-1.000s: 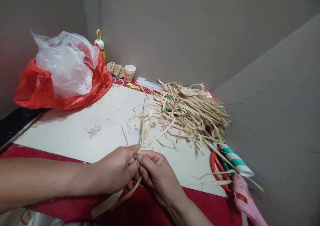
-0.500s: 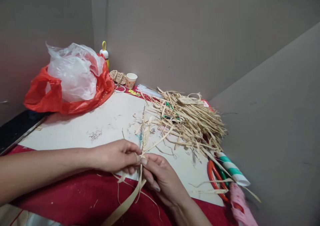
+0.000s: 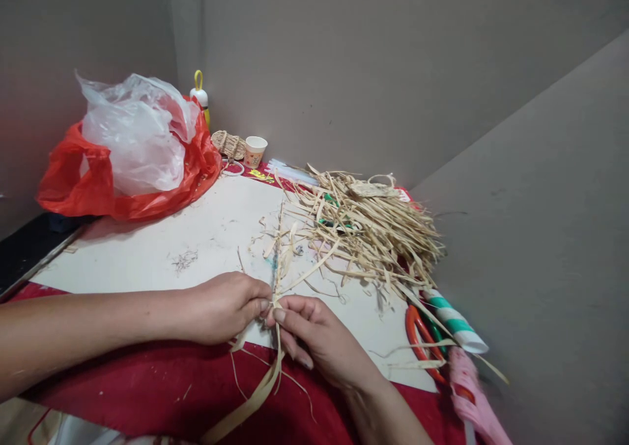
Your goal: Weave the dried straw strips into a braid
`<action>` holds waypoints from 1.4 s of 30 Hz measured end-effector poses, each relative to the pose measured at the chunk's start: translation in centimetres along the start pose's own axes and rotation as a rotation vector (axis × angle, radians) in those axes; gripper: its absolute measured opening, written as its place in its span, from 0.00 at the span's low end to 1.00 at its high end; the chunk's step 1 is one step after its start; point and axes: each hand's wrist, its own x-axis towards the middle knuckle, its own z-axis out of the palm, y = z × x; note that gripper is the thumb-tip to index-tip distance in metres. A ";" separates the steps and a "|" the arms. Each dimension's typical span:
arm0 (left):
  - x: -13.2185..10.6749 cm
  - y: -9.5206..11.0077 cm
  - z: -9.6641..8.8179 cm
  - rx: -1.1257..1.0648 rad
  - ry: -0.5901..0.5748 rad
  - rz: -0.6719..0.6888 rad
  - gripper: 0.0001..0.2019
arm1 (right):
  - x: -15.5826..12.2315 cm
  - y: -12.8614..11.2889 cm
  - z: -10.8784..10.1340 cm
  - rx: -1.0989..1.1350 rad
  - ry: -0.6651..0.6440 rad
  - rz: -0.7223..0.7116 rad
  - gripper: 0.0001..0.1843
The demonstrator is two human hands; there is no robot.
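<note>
Both hands meet at the front of a white board (image 3: 211, 232) around a thin braid of pale dried straw (image 3: 278, 261). My left hand (image 3: 228, 307) is closed, its thumb and fingers pinching the braid from the left. From the right, my right hand (image 3: 309, 330) pinches the same place between thumb and fingers. Below the fingers a wide loose strand (image 3: 250, 402) hangs toward me, with thinner strands beside it. Another strand (image 3: 314, 268) sticks out to the upper right. The exact crossing of the strands is partly hidden by the fingertips.
A heap of dried straw (image 3: 388, 229) lies right of the braid. Orange-handled scissors (image 3: 411, 330), a green-striped roll (image 3: 457, 320) and a pink wrapped item (image 3: 469, 386) lie at right. Behind are a red plastic bag (image 3: 73, 176), a woven straw piece (image 3: 228, 145) and a paper cup (image 3: 255, 151).
The view has shifted slightly. My left fingers have curled in more tightly at the braid, and the right hand keeps its pinch. The loose strands below have swung a little.
</note>
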 end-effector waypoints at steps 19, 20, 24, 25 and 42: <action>1.3 -1.6 0.7 -0.401 -0.098 -0.122 0.16 | -0.6 -0.3 -1.1 -0.176 0.021 -0.004 0.14; 1.3 -1.7 0.6 -0.393 -0.094 -0.120 0.16 | -0.6 -0.3 -1.3 -0.171 0.032 0.001 0.14; 1.3 -1.8 0.7 -0.315 -0.060 -0.066 0.16 | -0.6 -0.3 -1.6 -0.114 0.057 0.019 0.15; 1.2 -1.8 0.8 -0.289 -0.044 -0.044 0.15 | -0.7 -0.4 -1.4 -0.085 0.062 0.024 0.15; 0.8 -1.0 1.9 -0.513 -0.055 -0.162 0.14 | -1.8 2.9 3.7 -1.378 0.441 -0.311 0.11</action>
